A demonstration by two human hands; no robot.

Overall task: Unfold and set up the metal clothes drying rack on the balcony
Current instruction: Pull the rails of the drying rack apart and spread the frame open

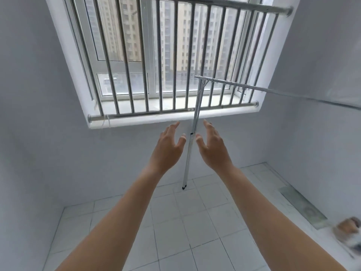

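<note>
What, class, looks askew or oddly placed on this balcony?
The drying rack's legs lean instead of standing spread: both are closed together, feet side by side on the tiled floor. The top bar slants off to the right. The left hand and right hand flank the legs, open, touching nothing.

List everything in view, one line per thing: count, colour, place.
rack: one, silver metal, centre; legs together on the floor, top bar running off to the right
window: one, white frame, upper centre
window bars: one grille, silver, in front of the window
floor: one, white tiles, bottom
walls: white, left, right and below the window
drain cover: one, grey-green, floor at right
blurred object: one, tan and white, bottom right edge; cannot tell what it is
left hand: one, open, just left of the rack legs, not touching
right hand: one, open, just right of the legs, not touching
</note>
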